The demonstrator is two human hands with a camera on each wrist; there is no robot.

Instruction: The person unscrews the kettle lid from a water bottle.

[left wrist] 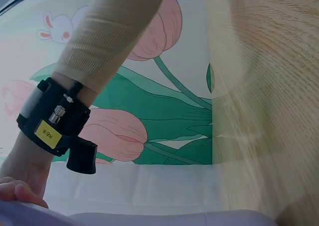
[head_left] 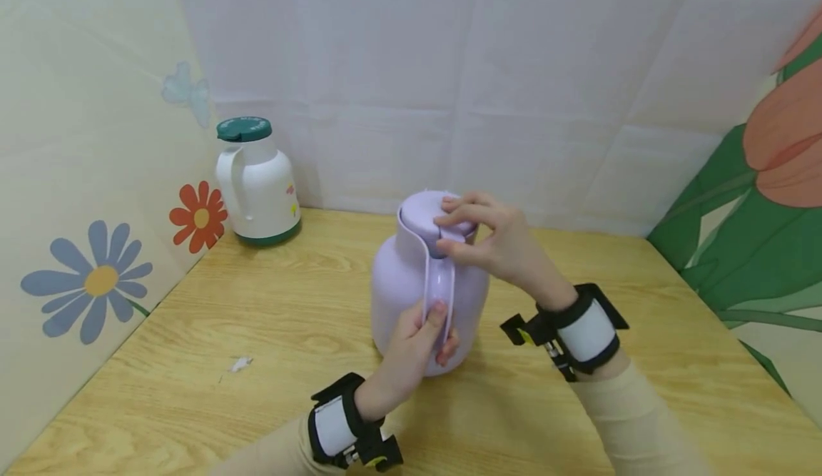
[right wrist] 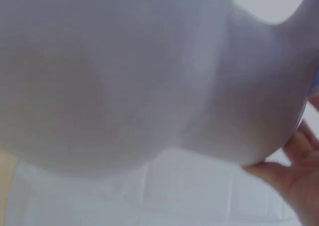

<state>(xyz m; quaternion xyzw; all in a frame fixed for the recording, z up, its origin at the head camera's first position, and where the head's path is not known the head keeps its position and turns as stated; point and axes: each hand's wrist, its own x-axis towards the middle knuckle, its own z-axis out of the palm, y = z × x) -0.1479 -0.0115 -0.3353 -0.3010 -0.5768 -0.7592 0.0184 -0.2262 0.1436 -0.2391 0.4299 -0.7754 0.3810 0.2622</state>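
Observation:
A lilac thermos jug [head_left: 393,287] stands upright on the wooden table, its handle toward me. My left hand [head_left: 404,355] grips the lower part of the handle [head_left: 439,276], thumb along its near side. At the top, my right hand [head_left: 494,237] holds the round lid [head_left: 420,212], fingers bent over its upper face and thumb low by the lever above the handle. The right wrist view is mostly filled by the jug's body [right wrist: 99,86], with the right thumb [right wrist: 271,173] against the neck end. Only a strip of lilac plastic [left wrist: 164,219] shows in the left wrist view.
A white thermos jug [head_left: 266,190] with a green lid and base stands at the back left, near the wall. A small white scrap [head_left: 240,364] lies on the table [head_left: 308,305] at left. Pale sheeting [head_left: 546,90] hangs behind; flower-printed walls flank both sides.

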